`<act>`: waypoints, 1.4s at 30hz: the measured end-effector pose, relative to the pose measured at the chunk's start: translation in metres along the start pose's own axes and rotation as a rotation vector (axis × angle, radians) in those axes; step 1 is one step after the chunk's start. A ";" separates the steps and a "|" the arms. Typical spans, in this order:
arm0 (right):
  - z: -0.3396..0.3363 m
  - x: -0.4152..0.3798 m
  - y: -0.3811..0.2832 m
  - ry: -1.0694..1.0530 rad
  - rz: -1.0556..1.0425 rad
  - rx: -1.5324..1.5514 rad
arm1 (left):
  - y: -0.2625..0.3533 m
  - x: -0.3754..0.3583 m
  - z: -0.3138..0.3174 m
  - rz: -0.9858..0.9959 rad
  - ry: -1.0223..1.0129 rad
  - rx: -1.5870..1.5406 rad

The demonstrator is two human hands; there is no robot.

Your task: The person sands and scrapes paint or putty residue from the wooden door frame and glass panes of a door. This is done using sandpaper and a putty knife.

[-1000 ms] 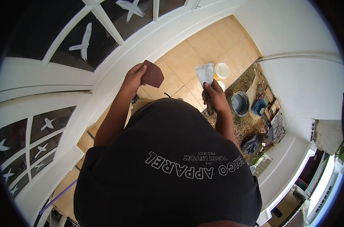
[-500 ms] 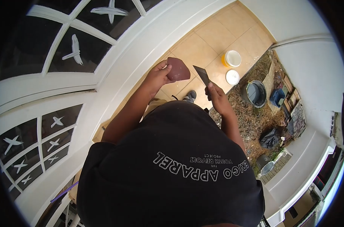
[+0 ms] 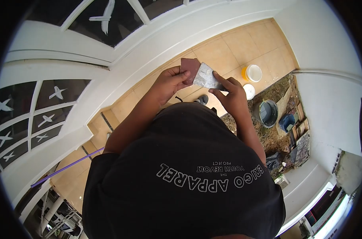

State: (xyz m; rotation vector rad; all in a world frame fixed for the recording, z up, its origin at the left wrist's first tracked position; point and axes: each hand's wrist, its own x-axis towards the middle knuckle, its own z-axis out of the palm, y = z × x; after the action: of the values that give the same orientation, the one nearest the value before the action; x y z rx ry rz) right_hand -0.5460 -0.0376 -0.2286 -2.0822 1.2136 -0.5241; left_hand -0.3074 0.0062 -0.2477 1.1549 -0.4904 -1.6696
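"Meeting edge to edge in the view, are they, the dark red sheet (image 3: 190,69) and the scraper (image 3: 207,75)?"

"Yes, between the two hands, though whether the blade presses on the sheet cannot be told"

"And how does the left hand (image 3: 168,84) have the sheet?"

"Pinched at its near left edge, thumb on the face that shows, fingers mostly behind. The right hand (image 3: 233,96) grips the scraper low on its pale, smeared blade, thumb and forefinger on either side; the handle is hidden"

"What lies around them?"

"Tiled floor (image 3: 213,51) beyond both hands, and a sandalled foot (image 3: 203,98) just nearer the body, between them. Past the right hand stands a yellow and white tub (image 3: 253,73), with a white disc (image 3: 249,92) near it. Farther right, on rough ground, sit a dark bucket (image 3: 267,113) and a blue container (image 3: 287,122)"

"And on the other side?"

"Well left of the left hand, window panes (image 3: 44,97) marked with white crosses; nearer the body, a purple pole (image 3: 69,165), slanting"
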 end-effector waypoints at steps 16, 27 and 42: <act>0.108 0.083 -0.152 -0.199 -0.260 -0.569 | 0.052 -0.067 -0.169 0.722 0.408 0.568; 0.177 0.106 -0.211 -0.263 -0.296 -0.491 | 0.084 -0.092 -0.192 1.060 0.327 1.595; 0.149 0.173 -0.135 -0.498 -0.112 -0.565 | 0.079 -0.034 -0.133 0.947 0.387 1.815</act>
State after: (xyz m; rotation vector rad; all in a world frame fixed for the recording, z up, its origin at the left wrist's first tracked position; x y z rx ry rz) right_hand -0.2857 -0.0904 -0.2349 -2.5435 1.0177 0.3298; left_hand -0.1510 0.0301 -0.2332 1.8202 -2.0412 0.2179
